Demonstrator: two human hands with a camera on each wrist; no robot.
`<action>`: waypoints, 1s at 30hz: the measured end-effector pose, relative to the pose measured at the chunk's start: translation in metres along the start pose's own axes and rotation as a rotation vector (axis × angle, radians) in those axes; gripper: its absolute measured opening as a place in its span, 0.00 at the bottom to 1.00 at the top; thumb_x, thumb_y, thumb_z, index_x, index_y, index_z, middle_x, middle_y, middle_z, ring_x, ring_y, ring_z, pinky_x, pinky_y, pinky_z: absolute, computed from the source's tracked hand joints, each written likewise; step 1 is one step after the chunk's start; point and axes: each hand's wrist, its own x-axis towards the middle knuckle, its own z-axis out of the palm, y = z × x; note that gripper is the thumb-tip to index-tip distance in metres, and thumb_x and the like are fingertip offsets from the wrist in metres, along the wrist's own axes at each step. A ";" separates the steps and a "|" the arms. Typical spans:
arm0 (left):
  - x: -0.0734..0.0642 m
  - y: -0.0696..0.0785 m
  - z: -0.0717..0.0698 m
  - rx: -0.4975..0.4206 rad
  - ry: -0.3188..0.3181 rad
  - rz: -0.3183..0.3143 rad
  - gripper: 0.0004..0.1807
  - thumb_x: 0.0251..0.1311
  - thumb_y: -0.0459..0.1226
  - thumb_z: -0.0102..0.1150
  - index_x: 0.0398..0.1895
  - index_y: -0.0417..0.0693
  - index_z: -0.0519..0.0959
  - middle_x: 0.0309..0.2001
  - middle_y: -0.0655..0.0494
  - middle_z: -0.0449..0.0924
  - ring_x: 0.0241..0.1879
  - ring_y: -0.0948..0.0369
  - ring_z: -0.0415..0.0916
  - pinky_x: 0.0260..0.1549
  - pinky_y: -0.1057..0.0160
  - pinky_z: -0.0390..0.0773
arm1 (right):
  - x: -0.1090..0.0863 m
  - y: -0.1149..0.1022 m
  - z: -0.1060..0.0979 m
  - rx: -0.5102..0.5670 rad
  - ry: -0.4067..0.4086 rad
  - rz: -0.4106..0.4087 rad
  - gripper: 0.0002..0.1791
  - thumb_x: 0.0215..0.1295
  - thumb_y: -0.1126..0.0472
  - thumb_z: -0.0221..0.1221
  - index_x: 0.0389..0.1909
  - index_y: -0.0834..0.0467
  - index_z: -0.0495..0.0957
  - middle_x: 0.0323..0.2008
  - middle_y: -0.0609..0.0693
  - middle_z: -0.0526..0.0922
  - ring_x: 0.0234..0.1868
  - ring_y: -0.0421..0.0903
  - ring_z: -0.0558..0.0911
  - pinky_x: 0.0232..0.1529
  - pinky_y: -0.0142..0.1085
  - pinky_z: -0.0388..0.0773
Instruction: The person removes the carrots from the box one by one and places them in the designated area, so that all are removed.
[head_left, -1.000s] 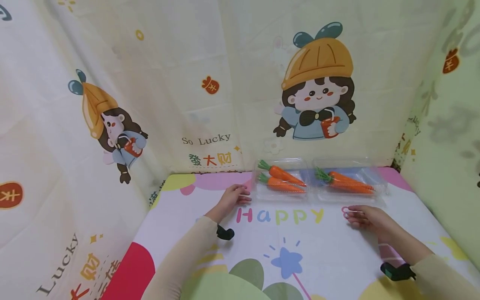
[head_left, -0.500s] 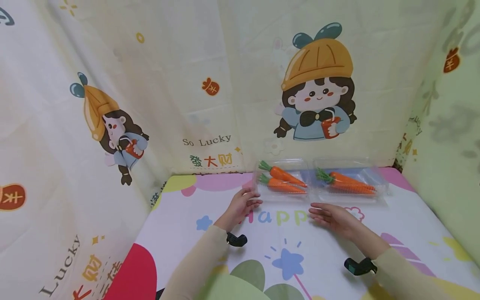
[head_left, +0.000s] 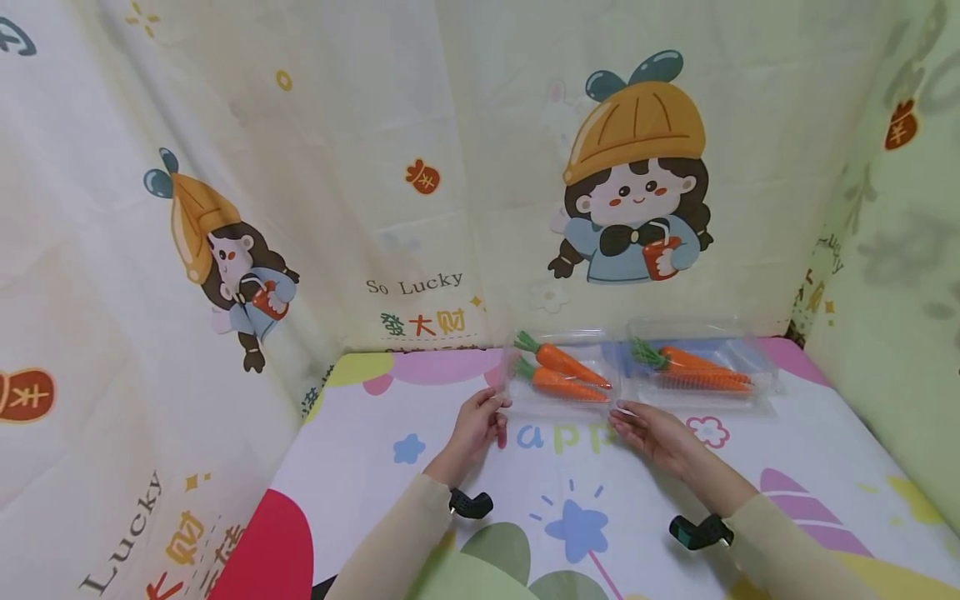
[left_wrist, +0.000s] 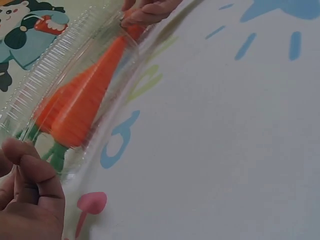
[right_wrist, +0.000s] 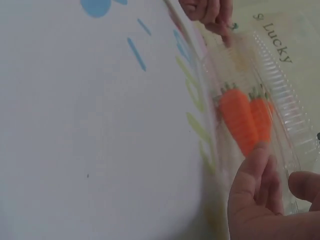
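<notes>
A clear plastic box (head_left: 558, 409) lies near the back of the table, with two orange carrots (head_left: 564, 385) inside, green tops to the left. My left hand (head_left: 471, 432) pinches the box's left edge; its fingers (left_wrist: 37, 167) are bent against the plastic corner in the left wrist view. At the opposite end, my right hand (head_left: 656, 440) grips the right edge, thumb (right_wrist: 303, 185) and fingers on either side of the rim. The box looks slightly raised at its front, though whether it is off the table I cannot tell.
A second clear plastic box (head_left: 763, 371) holding carrots (head_left: 701, 368) stands just to the right. Behind both hangs a printed curtain (head_left: 495, 167), with others at the left and right sides. The table (head_left: 675, 533) has a colourful printed cloth.
My right hand has moved left to the left-hand box, and my left hand has come right to its other edge. Both now hold it, and it has shifted slightly towards me.
</notes>
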 end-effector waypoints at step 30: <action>-0.092 -0.018 -0.024 -0.101 -0.356 -0.145 0.08 0.76 0.30 0.47 0.54 0.38 0.72 0.44 0.54 0.84 0.32 0.65 0.76 0.39 0.70 0.80 | -0.072 0.017 -0.015 -0.805 -0.037 -0.310 0.38 0.79 0.61 0.55 0.83 0.55 0.49 0.41 0.61 0.76 0.42 0.43 0.87 0.45 0.32 0.85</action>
